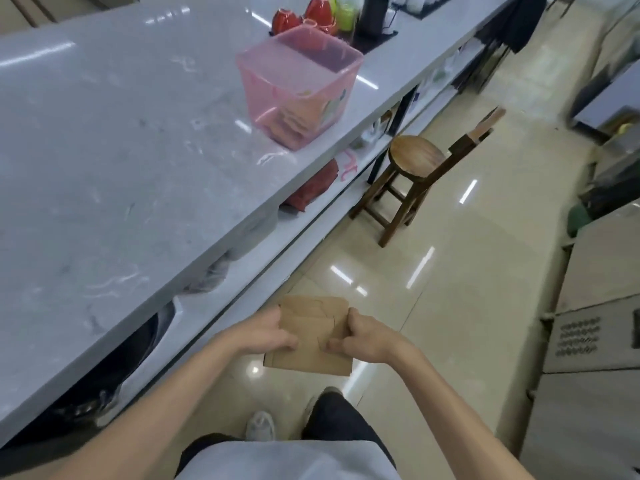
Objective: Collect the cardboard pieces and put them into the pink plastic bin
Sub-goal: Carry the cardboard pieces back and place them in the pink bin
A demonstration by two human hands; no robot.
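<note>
Both my hands hold a stack of flat brown cardboard pieces (313,336) in front of me, above the floor. My left hand (265,332) grips the stack's left edge and my right hand (363,336) grips its right edge. The pink plastic bin (332,95) stands open on the grey marble counter (121,161), near the counter's right edge and well ahead of my hands. Some cardboard pieces lie inside the bin, seen through its translucent wall.
A wooden stool (412,174) stands on the tiled floor (467,254) beside the counter. Red and green cups (311,15) and a black appliance (375,13) sit behind the bin. Shelves under the counter hold bags. Metal cabinets (595,341) line the right side.
</note>
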